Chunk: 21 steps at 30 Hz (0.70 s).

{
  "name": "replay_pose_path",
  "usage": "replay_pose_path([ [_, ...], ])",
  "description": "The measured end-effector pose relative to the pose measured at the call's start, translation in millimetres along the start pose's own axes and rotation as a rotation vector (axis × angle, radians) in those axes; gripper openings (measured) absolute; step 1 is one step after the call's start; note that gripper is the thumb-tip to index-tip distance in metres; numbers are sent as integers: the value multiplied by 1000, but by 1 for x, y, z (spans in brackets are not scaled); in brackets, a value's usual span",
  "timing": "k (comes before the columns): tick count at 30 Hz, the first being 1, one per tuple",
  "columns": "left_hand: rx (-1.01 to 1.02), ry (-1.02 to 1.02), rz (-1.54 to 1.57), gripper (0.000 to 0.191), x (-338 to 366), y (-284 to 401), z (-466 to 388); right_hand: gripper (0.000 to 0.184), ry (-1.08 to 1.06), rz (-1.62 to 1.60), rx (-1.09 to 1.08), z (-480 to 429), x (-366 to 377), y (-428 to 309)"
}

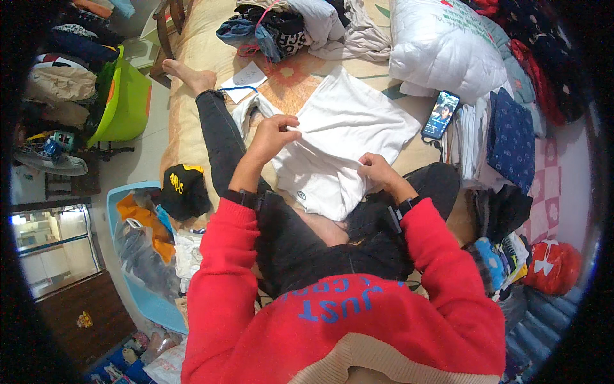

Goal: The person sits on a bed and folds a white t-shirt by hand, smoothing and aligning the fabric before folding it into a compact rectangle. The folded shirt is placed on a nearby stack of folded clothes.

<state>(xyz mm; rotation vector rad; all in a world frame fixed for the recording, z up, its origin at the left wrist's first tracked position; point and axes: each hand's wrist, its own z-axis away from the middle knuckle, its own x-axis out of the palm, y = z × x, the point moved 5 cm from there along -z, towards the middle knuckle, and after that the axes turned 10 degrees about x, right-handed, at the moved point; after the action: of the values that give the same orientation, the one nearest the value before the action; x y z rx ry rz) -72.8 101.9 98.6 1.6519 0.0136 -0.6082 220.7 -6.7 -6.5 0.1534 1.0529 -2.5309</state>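
Note:
A white garment, apparently a T-shirt, lies partly spread on the bed in front of my crossed leg. A small dark emblem marks the part closest to me. My left hand pinches its left side between thumb and fingers, raising a fold. On the right, my right hand grips the fabric near my knee, its fingertips partly hidden by the cloth. One sleeve-like end of the garment curls up beyond my left hand, near a white paper with handwriting and a blue cord.
Heaped clothes and a white bundled quilt lie at the far side. A lit phone leans by folded clothes at right. Left are a black cap, a blue tub and a green basket.

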Motion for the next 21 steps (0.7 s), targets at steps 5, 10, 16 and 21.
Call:
replay_pose_path([
  [5, 357, -86, -567, 17, -20, 78, 10, 17, -131, 33, -80, 22, -1, -15],
  [10, 422, -46, -561, 11, -30, 127, 13, 16, -215, 267, -28, 25, -3, -10],
  [16, 135, -38, -515, 22, -29, 79, -4, 22, -243, 301, -174, 13, -8, -4],
  [21, 81, 310, -894, 30, -28, 10, 2, 30, -139, 282, -128, -1, -9, 6],
])
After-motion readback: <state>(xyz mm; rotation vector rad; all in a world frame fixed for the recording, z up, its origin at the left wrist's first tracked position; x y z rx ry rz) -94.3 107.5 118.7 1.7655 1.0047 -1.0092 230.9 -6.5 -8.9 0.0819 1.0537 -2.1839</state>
